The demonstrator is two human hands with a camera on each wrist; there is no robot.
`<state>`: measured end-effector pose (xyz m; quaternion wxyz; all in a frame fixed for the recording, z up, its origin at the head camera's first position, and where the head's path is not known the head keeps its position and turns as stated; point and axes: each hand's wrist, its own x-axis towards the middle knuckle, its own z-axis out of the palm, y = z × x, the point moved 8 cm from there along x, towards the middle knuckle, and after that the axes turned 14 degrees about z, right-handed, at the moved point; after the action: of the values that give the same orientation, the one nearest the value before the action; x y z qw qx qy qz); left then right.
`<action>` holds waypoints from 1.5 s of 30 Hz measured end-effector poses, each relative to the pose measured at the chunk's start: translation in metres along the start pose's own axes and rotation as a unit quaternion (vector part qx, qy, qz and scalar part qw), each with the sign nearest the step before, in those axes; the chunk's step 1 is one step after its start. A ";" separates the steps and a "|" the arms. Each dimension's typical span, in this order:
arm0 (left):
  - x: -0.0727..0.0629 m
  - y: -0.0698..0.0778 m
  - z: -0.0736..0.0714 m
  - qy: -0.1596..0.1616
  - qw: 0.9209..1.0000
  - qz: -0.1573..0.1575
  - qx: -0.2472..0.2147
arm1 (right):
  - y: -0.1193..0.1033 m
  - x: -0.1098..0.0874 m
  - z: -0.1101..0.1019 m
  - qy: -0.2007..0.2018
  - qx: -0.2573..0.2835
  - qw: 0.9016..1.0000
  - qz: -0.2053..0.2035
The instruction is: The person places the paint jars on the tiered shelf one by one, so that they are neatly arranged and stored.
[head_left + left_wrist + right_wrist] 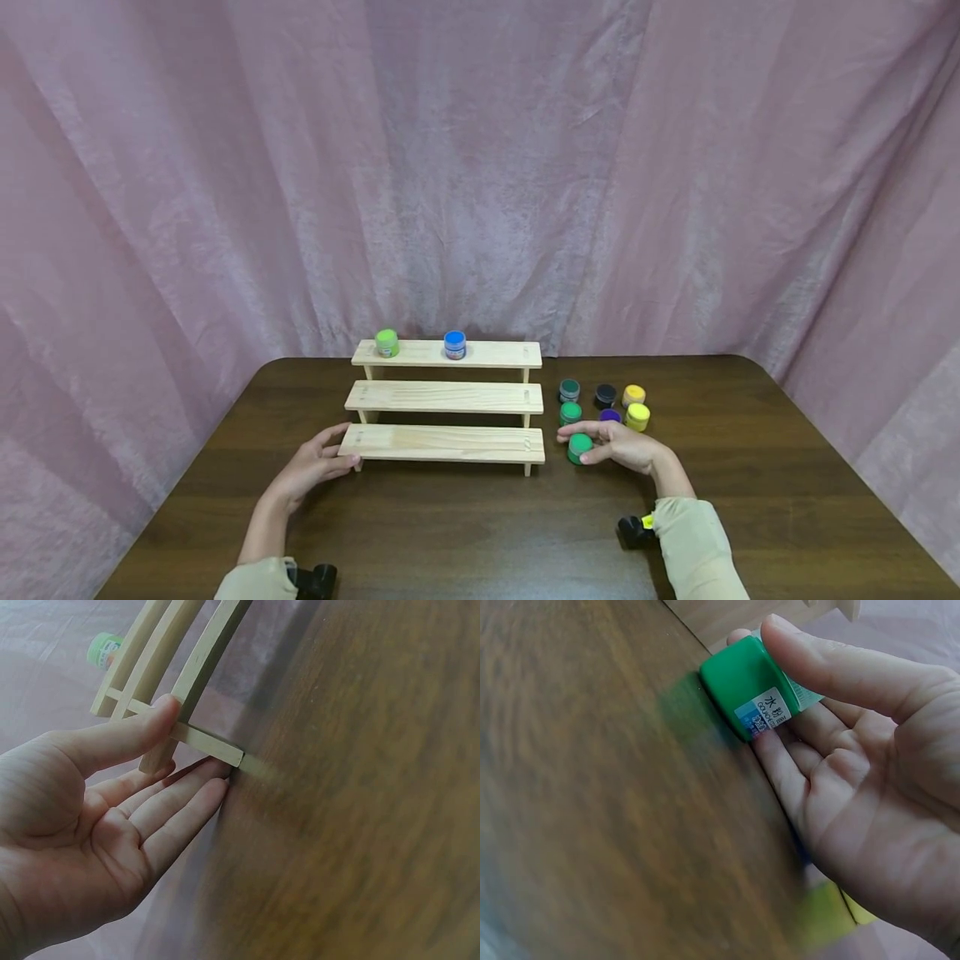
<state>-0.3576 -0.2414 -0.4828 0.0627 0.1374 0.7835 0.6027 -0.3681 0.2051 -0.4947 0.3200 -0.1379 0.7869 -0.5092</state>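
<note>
A three-tier wooden display stand (442,442) stands on the table. My left hand (318,468) holds the left end of its lowest shelf; in the left wrist view the thumb lies along the shelf's front edge and the other fingers reach behind the leg (210,745). On the right, my right hand (626,446) grips a green paint jar (742,679) between thumb and fingers, the jar standing on the tabletop. A light green jar (387,343) and a blue jar (454,345) sit on the top shelf.
Behind the right hand stand a dark green jar (569,391), another green jar (570,413), a black jar (605,396), a purple jar (611,415) and two yellow jars (637,417). A pink curtain (480,183) hangs behind the brown table (450,533).
</note>
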 end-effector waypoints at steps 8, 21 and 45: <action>0.000 -0.002 0.000 0.004 1.000 -0.005 -0.002 | -0.003 0.000 -0.001 0.022 0.007 1.000 0.007; 0.002 -0.001 -0.001 0.002 1.000 -0.006 0.000 | -0.003 0.000 -0.004 0.037 0.023 0.999 0.011; 0.001 0.000 -0.001 0.002 1.000 -0.006 -0.003 | -0.008 -0.004 -0.007 0.039 0.065 0.997 0.003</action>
<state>-0.3591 -0.2420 -0.4819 0.0653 0.1313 0.7825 0.6051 -0.3705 0.2089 -0.4846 0.2986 -0.0948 0.7644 -0.5635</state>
